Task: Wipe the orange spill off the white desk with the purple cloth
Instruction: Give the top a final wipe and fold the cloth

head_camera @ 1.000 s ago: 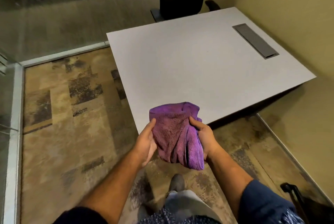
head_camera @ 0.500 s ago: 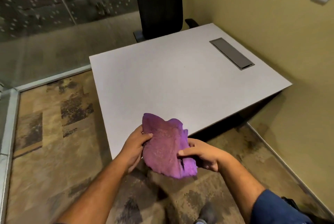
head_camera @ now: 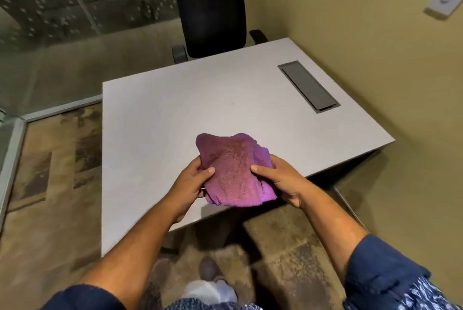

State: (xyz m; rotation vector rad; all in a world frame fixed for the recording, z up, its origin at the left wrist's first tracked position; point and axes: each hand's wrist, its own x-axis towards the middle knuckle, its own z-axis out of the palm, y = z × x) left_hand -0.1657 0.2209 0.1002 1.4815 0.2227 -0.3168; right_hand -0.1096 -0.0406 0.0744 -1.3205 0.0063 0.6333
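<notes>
The purple cloth (head_camera: 233,169) is bunched up and held above the near part of the white desk (head_camera: 175,114). My left hand (head_camera: 193,184) grips its left side with the thumb on top. My right hand (head_camera: 280,179) grips its right side the same way. The cloth hangs a little above the desk surface, near the front edge. No orange spill shows on the desk; only a tiny dark speck (head_camera: 233,103) sits near the middle. The desk area under the cloth and hands is hidden.
A grey cable flap (head_camera: 308,85) is set into the desk's right side. A black office chair (head_camera: 210,6) stands behind the far edge. A yellow wall runs along the right; a glass partition is at the left. Patterned carpet lies below.
I have stepped closer, so the cloth and both hands now hang over the desk's near part instead of in front of it. The cloth is bunched differently between my hands.
</notes>
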